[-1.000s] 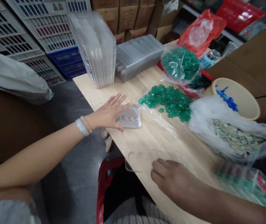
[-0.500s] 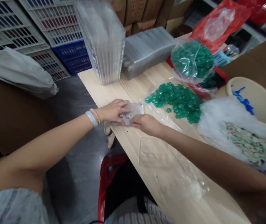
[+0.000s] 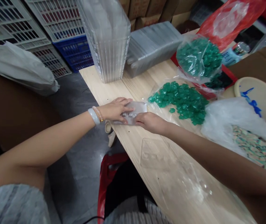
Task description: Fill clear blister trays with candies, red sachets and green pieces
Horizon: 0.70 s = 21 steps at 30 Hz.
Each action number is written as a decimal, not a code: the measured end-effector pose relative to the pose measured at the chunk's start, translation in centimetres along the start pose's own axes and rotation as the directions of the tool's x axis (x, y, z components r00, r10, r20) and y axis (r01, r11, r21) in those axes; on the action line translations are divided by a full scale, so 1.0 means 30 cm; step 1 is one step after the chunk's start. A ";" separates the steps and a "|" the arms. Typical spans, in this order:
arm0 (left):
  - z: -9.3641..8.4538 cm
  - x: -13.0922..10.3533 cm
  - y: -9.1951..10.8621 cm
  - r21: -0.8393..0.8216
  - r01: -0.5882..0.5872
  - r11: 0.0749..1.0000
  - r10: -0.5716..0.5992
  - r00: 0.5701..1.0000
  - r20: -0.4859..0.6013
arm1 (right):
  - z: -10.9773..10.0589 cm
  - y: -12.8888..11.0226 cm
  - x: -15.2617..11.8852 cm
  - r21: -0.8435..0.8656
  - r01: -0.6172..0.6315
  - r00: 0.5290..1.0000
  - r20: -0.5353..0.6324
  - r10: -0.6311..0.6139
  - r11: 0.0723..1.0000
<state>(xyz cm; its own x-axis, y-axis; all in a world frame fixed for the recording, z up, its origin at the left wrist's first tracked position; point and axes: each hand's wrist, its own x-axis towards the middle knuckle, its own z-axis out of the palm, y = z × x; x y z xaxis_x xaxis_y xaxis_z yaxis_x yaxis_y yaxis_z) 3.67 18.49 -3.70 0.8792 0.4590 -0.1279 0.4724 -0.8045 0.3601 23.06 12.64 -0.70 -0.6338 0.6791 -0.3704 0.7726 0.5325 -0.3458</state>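
Note:
A clear plastic blister tray (image 3: 140, 108) with small moulded hollows lies flat at the table's left edge. Across its left part rests my left hand (image 3: 117, 110), fingers spread and pressing down. My right hand (image 3: 150, 122) is closed at the tray's near right edge, thumb and fingers pinched together; whether they grip the tray's rim or something small, I cannot make out. Nearer to me, another clear moulded tray (image 3: 155, 152) lies on the wood. Just beyond my right hand sits a heap of green plastic pieces (image 3: 182, 101) on a clear bag.
Tall stacked clear trays (image 3: 107, 46) and a lying stack (image 3: 154, 46) stand at the back. On the right are a bag of green pieces (image 3: 198, 59), a cream tub (image 3: 261, 99) and a white bag (image 3: 226, 121) of flat pieces. A red stool (image 3: 103, 186) is below the table edge.
The view has shifted slightly, so the table items sit a little farther right. Both hands stay on the same tray in nearly the same pose.

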 end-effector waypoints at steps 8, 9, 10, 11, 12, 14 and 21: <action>-0.002 0.002 -0.001 -0.008 0.006 1.000 -0.006 1.000 0.000 | -0.006 -0.006 0.009 -0.047 -0.028 1.000 0.006 0.028 0.999; -0.001 0.003 -0.002 -0.009 0.004 1.000 -0.004 1.000 -0.003 | -0.006 -0.003 0.010 -0.036 -0.022 1.000 0.005 0.022 0.999; 0.000 0.003 -0.003 -0.010 0.002 1.000 -0.002 1.000 -0.005 | -0.005 -0.001 0.011 -0.025 -0.015 1.000 0.002 0.015 1.000; 0.001 0.003 -0.004 -0.010 0.000 1.000 0.000 1.000 -0.005 | -0.005 0.002 0.012 -0.018 -0.010 1.000 -0.003 0.010 1.000; 0.002 0.003 -0.005 -0.010 -0.001 1.000 0.001 1.000 -0.005 | -0.004 0.003 0.012 -0.017 -0.009 1.000 -0.007 0.009 1.000; 0.002 0.003 -0.006 -0.007 0.001 1.000 -0.001 1.000 -0.004 | -0.004 0.003 0.012 -0.030 -0.020 1.000 -0.014 0.019 0.999; -0.010 0.003 0.015 0.023 0.012 1.000 -0.012 1.000 0.009 | 0.007 -0.022 0.010 -0.194 -0.064 0.998 -0.026 0.060 0.979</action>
<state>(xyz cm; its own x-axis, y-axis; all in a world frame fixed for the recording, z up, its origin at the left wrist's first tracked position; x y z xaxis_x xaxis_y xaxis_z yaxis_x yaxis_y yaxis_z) 3.95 18.28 -3.28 0.8738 0.4655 -0.1408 0.4844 -0.8074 0.3369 22.34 12.40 -0.76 -0.5854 0.7225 -0.3678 0.8039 0.5762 -0.1476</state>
